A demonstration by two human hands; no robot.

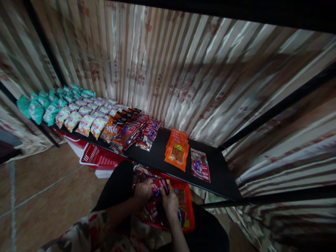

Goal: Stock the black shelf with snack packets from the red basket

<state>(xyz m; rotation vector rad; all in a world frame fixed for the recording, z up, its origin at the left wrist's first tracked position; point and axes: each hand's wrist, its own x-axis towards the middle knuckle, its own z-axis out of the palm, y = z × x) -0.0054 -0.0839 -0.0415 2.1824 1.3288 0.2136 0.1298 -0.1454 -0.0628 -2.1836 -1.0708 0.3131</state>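
Note:
Between my knees, my left hand (pixel 144 191) and my right hand (pixel 169 203) are both closed on a dark red snack packet (pixel 159 185) with a purple and white print. Below and around it are more dark red packets, lying in a red container that is mostly hidden by my hands and legs. A large orange snack packet (pixel 187 197) stands by my right hand. On the black shelf (pixel 157 162) just ahead lie a single red snack packet (pixel 200 165) at the right and an overlapping row of orange packets (pixel 177 152).
Further left, the shelf carries red packets (pixel 149 134), orange-black bags (pixel 111 129), white bags (pixel 85 122) and teal bags (pixel 36 110). Red plastic baskets (pixel 101 157) sit underneath. A patterned curtain (pixel 162 70) hangs behind, with black frame bars (pixel 283 105) at the sides.

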